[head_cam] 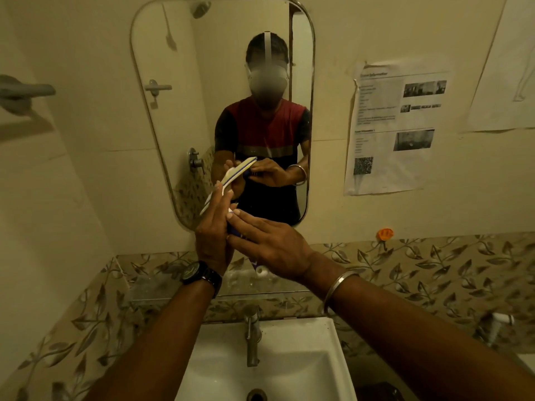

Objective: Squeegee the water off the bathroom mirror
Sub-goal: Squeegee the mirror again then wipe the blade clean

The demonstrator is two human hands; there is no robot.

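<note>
Wall (376, 30) bears mirror (173, 82), paper notice (390, 125); left hand (211, 241), right hand (269, 246) half-cover squeegee (209, 201).

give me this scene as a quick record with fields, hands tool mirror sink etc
place: bathroom, mirror on the wall above a white sink
tool: squeegee, white blade, blue handle, tilted, at the mirror's lower part
left grip: black watch on wrist, holds the blade end
right grip: metal bangle on wrist, holds the blue handle
tap: metal, over the sink
wall right of mirror: printed sheet, orange hook
water on mirror: too faint to tell
</note>
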